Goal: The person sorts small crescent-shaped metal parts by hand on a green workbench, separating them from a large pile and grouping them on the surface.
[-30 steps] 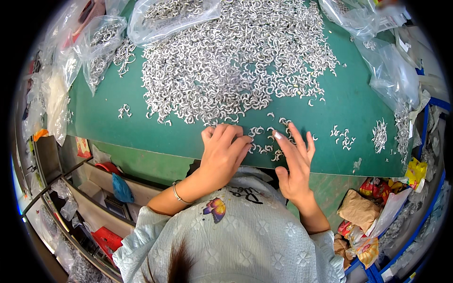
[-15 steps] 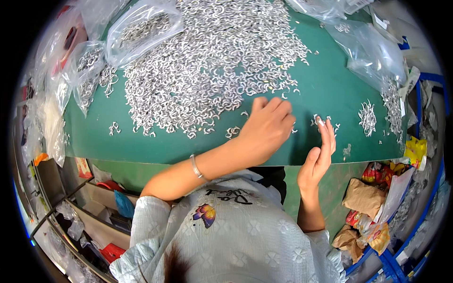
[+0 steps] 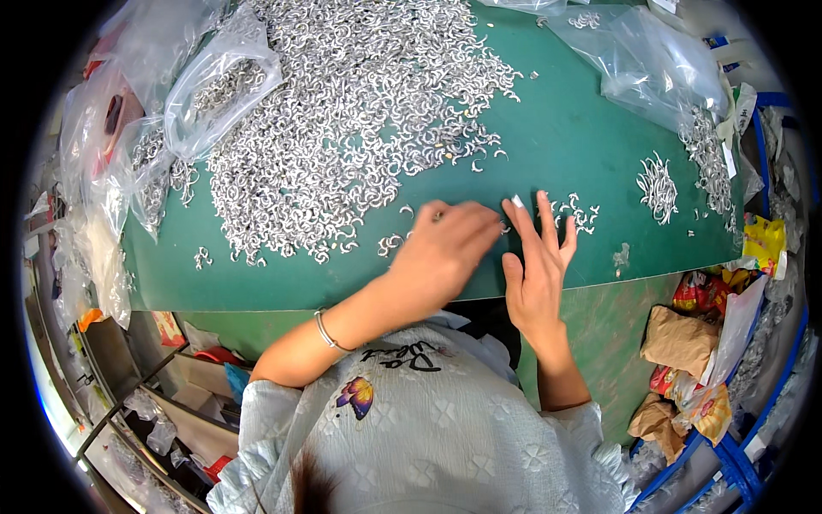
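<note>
My left hand (image 3: pixel 447 250), with a bracelet on its wrist, is curled over the table just in front of the large heap of small curved silver-coloured metal pieces (image 3: pixel 325 111). Its fingers are bent together and slightly blurred; what they hold, if anything, is hidden. One curved piece shows by its fingertips. Close beside it, my right hand (image 3: pixel 538 278) is open, fingers spread and pointing away from me. A small loose group of curved pieces (image 3: pixel 575 214) lies just right of the right fingertips. A few more (image 3: pixel 390 244) lie left of my left hand.
A neat small pile of pieces (image 3: pixel 658 190) sits on the green table (image 3: pixel 565 128) at right. Beyond it, a clear plastic bag (image 3: pixel 646 64) lies by more spilled pieces (image 3: pixel 709 171). Bags with pieces (image 3: pixel 223 86) stand at far left. Paper bags (image 3: pixel 681 338) are below the table's right edge.
My left hand has moved left and a little nearer to me. The right hand has also shifted left, its fingers now spread apart. The whole view has shifted somewhat.
</note>
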`<action>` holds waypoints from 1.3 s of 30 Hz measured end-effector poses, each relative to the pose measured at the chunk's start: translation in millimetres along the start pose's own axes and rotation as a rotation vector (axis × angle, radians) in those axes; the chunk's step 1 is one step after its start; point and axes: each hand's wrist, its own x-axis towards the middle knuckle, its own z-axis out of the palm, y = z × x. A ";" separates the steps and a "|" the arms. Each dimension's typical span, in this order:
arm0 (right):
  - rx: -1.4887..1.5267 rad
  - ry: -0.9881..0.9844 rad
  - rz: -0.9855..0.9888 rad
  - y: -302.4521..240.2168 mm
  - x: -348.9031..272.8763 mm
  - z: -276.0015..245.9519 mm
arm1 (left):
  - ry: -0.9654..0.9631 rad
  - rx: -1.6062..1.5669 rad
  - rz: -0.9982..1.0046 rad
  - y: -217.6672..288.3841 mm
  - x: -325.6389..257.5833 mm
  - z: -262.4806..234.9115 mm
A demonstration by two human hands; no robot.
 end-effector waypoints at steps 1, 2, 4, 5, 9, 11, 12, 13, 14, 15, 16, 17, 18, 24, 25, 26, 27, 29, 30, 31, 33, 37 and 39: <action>-0.034 -0.006 0.001 2.0 -0.5 -2.8 | -0.041 -0.009 0.045 3.9 -0.9 4.5; -0.067 -0.011 0.002 4.4 -1.6 -5.5 | -0.086 0.044 0.071 6.2 -1.4 4.5; -0.123 0.012 0.031 10.2 -6.8 -10.4 | -0.177 0.145 0.128 10.6 -0.5 3.7; -0.151 0.023 0.068 12.6 -8.7 -13.6 | -0.213 0.141 0.115 10.8 -2.9 2.4; -0.127 0.072 0.083 12.8 -11.5 -18.1 | -0.136 0.000 0.043 2.4 -23.4 2.3; -0.068 -0.009 0.006 1.6 -10.3 -14.3 | -0.078 -0.059 -0.020 0.7 -29.0 -3.7; -0.089 -0.039 0.008 0.8 -9.9 -12.5 | -0.070 0.002 -0.070 2.0 -27.5 -5.0; -0.108 -0.071 0.005 0.1 -8.2 -10.3 | -0.060 0.066 -0.122 4.3 -24.6 -6.9; -0.128 -0.102 0.001 -0.6 -6.6 -8.4 | -0.049 0.130 -0.175 5.0 -23.7 -8.5; -0.159 -0.068 0.044 -0.3 -5.6 -10.5 | -0.074 0.165 -0.201 3.4 -28.1 -8.3; -0.174 -0.036 0.054 2.4 -5.2 -12.3 | -0.072 0.130 -0.197 2.6 -33.2 -7.3; -0.159 -0.028 0.035 3.1 -4.9 -11.8 | -0.070 0.094 -0.192 1.7 -38.4 -6.0; -0.143 -0.020 0.017 2.8 -4.6 -10.7 | -0.068 0.059 -0.188 0.9 -43.7 -4.8; 0.081 -0.246 -0.125 -13.3 -7.2 2.9 | 0.073 -0.083 -0.288 -0.3 -58.3 -15.0; 0.083 -0.249 -0.128 -13.1 -7.4 2.6 | 0.055 -0.065 -0.301 -0.5 -61.3 -16.3; 0.085 -0.252 -0.130 -13.3 -7.4 2.0 | 0.036 -0.047 -0.312 -0.5 -64.1 -17.2; 0.087 -0.254 -0.133 -14.4 -7.5 1.7 | 0.032 -0.036 -0.294 -0.4 -67.9 -16.4; 0.117 -0.336 -0.147 -26.6 -10.3 7.7 | 0.081 -0.101 -0.310 -0.9 -71.8 -18.3; 0.137 -0.353 -0.164 -30.5 -11.8 10.6 | 0.105 -0.134 -0.317 -1.4 -73.3 -19.4; 0.147 -0.328 -0.152 -29.3 -10.4 9.7 | 0.164 -0.109 -0.320 0.4 -71.7 -25.2; 0.166 -0.276 -0.128 -23.9 -6.8 5.8 | 0.242 -0.283 -0.329 2.8 -82.8 -30.6; 0.101 -0.378 -0.139 -25.4 -6.3 6.9 | 0.022 -0.748 -0.437 18.9 -104.2 -42.9; 0.167 -0.336 -0.148 -25.4 -2.8 8.5 | -0.257 -0.952 -0.516 15.2 -112.4 -42.3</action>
